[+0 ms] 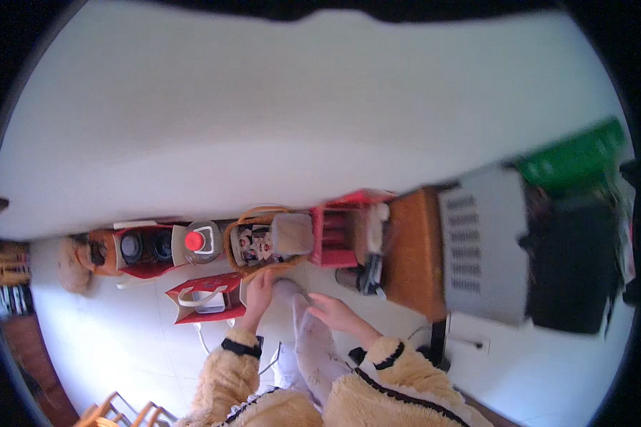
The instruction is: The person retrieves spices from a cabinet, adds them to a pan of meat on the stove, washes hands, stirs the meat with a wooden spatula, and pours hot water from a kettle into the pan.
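Observation:
My left hand (259, 296) reaches down at the near edge of a wicker basket (228, 250), close beside a red paper bag (184, 315); the blur hides whether its fingers grip anything. My right hand (334, 314) is at my raised lower leg, its fingers by the pale patterned trouser fabric (318, 352); whether they hold the cloth is unclear. Inside the basket lie printed packets (256, 243) and a grey-beige fuzzy item (292, 234). White string handles rise from the red bag, which holds a pale container (211, 302).
Along the wall stand a large clear jug with a red cap (194, 241), a red bag with dark-topped bottles (132, 248), a red box (337, 240), a brown wooden box (414, 248) and a grey slotted crate (483, 245). A wooden chair (107, 413) is at lower left; cables lie on the floor.

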Demonstrator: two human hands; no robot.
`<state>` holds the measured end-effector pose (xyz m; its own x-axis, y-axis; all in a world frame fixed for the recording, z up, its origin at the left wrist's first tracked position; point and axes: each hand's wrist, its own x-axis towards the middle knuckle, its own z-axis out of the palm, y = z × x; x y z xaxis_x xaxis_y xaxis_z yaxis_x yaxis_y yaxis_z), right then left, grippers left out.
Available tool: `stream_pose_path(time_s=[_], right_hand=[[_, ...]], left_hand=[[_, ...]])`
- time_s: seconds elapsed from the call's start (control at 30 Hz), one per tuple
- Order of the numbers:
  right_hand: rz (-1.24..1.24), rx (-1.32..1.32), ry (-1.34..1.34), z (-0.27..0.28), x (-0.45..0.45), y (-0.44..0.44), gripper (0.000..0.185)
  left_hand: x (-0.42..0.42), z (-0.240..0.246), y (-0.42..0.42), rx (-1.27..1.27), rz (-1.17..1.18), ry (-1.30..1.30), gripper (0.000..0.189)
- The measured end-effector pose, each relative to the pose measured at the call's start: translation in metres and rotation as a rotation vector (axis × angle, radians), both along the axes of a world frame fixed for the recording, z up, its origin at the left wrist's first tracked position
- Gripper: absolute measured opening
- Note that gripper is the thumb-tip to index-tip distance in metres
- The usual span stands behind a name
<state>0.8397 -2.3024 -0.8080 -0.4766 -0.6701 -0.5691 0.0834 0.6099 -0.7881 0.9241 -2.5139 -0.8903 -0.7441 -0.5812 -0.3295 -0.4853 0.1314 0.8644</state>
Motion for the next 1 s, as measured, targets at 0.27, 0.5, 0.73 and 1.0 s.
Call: stream_pose_path(time_s=[0.27, 0.5, 0.73, 1.0], right_hand=[[-0.335, 0.247, 0.109, 0.182, 0.143, 0.252, 0.027], [-0.759, 0.664, 0.059, 0.197, 0.295, 0.449, 0.049], [-1.057, 0.832, -0.104, 0.104, 0.418, 0.626, 0.079], [-0.973, 0.945, -0.123, -0.034, 0.390, 0.821, 0.088]], left_hand=[[0.145, 0.171, 0.154, 0.270, -0.182, -0.136, 0.034], [0.175, 0.203, 0.251, 0.209, -0.619, -0.273, 0.032], [0.150, 0.162, 0.371, 0.157, -0.937, -0.249, 0.017], [0.223, 0.087, 0.622, 0.116, -1.148, -0.415, 0.026]])
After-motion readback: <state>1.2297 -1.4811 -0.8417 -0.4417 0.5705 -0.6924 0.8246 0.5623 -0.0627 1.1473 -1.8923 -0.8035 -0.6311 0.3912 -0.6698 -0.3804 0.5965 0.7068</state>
